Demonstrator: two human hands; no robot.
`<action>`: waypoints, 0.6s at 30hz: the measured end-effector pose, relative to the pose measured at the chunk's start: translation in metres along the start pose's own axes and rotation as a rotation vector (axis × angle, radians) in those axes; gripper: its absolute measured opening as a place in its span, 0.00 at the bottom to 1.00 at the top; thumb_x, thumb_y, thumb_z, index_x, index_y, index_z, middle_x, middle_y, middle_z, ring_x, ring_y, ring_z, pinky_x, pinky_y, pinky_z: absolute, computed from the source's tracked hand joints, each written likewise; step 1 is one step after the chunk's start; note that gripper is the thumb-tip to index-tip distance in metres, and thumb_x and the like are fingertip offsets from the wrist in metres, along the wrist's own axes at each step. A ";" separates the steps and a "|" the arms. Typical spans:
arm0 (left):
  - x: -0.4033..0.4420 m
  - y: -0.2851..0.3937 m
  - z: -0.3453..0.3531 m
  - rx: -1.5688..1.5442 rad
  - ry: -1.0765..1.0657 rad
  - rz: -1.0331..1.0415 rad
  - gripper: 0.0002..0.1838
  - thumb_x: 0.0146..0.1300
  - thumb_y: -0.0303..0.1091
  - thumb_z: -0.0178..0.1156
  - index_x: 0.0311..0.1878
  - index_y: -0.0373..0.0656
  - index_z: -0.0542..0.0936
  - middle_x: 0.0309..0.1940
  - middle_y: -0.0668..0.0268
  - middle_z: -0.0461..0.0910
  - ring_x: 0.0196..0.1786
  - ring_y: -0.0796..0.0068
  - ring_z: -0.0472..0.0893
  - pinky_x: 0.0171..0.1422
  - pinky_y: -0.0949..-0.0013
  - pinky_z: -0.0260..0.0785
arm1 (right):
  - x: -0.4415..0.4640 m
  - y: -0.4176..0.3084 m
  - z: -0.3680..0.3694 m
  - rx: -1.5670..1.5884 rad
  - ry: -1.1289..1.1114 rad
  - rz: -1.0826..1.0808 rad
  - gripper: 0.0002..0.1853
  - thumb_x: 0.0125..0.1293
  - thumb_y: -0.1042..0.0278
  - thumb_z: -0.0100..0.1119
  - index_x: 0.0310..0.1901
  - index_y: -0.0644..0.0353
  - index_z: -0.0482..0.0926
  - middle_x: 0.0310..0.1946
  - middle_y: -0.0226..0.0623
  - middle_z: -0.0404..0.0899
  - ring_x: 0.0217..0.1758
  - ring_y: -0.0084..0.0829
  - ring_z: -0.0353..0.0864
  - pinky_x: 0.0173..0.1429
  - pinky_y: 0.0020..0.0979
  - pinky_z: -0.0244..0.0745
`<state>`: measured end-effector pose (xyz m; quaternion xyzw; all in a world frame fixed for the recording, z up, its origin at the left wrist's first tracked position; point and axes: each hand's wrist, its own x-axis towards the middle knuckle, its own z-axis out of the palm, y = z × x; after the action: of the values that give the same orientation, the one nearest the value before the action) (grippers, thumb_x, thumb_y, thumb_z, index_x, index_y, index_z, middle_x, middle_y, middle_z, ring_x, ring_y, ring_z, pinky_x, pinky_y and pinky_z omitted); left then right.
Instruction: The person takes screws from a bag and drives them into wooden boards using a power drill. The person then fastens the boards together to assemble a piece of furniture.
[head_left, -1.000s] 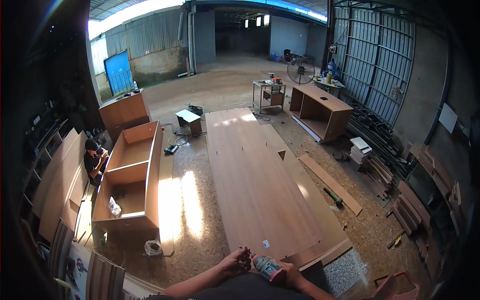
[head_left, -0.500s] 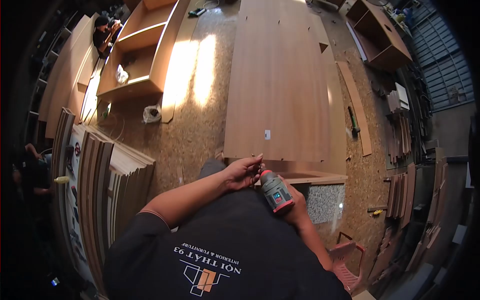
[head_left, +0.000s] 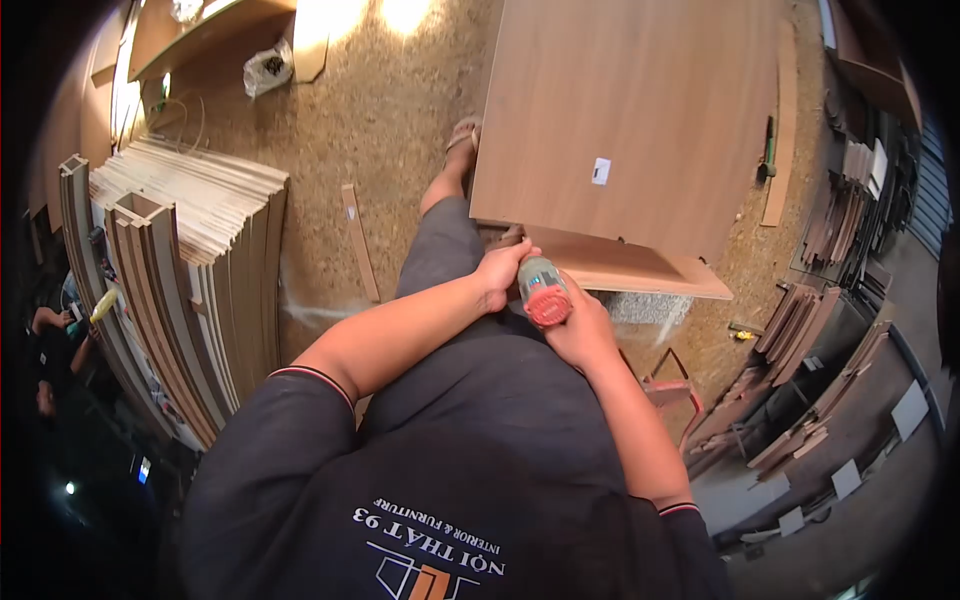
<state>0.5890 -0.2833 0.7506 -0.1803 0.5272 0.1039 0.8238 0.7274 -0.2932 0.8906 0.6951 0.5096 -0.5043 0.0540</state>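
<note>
My right hand (head_left: 585, 330) grips a cordless drill (head_left: 546, 292) with a grey body and a red back end, its nose pointing away from me. At the drill's front, my left hand (head_left: 503, 272) is closed with its fingertips together; what they pinch is too small or hidden to make out. Just beyond both hands lies the near end of a large wood-grain cabinet (head_left: 630, 110), with a white label (head_left: 601, 171) on its top panel. Its open near end (head_left: 610, 262) shows below the panel edge.
Stacked boards and frames (head_left: 215, 200) stand on the left. A narrow wood strip (head_left: 360, 245) lies on the floor. To the right are a hammer-like tool (head_left: 766, 155) on a long strip (head_left: 783, 130), a red stand (head_left: 668, 392) and leaning boards (head_left: 800, 330). A person (head_left: 60, 350) is at far left.
The view has tipped down and shifted, so the cabinet's near end looks closer. My left hand and the drill have moved forward, up to the cabinet's near edge.
</note>
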 end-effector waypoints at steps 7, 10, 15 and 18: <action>0.002 0.021 -0.013 -0.157 0.054 0.119 0.14 0.70 0.41 0.49 0.49 0.42 0.76 0.39 0.63 0.81 0.42 0.67 0.81 0.50 0.63 0.76 | 0.055 -0.007 0.016 -0.099 -0.110 -0.030 0.33 0.53 0.66 0.62 0.64 0.54 0.66 0.53 0.47 0.77 0.53 0.50 0.78 0.55 0.45 0.75; 0.008 0.025 -0.011 -0.227 0.061 0.104 0.13 0.71 0.40 0.48 0.48 0.43 0.76 0.38 0.61 0.81 0.41 0.66 0.82 0.49 0.62 0.76 | 0.066 -0.009 0.015 -0.135 -0.124 -0.013 0.33 0.52 0.66 0.64 0.63 0.53 0.67 0.53 0.45 0.78 0.54 0.47 0.78 0.55 0.44 0.75; 0.015 0.030 -0.013 -0.264 0.053 0.068 0.13 0.71 0.40 0.48 0.48 0.43 0.76 0.38 0.61 0.81 0.41 0.67 0.81 0.48 0.62 0.76 | 0.079 -0.009 0.014 -0.205 -0.174 0.008 0.34 0.53 0.64 0.64 0.63 0.52 0.67 0.52 0.45 0.78 0.53 0.47 0.79 0.54 0.44 0.75; 0.016 0.033 -0.015 -0.295 0.042 0.047 0.14 0.71 0.41 0.46 0.46 0.42 0.75 0.39 0.60 0.78 0.42 0.65 0.79 0.51 0.61 0.74 | 0.082 -0.007 0.014 -0.232 -0.183 -0.013 0.34 0.53 0.62 0.65 0.63 0.51 0.67 0.51 0.46 0.79 0.52 0.48 0.79 0.53 0.45 0.75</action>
<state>0.5711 -0.2600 0.7245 -0.2891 0.5273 0.1958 0.7746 0.7110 -0.2449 0.8251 0.6320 0.5617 -0.5038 0.1771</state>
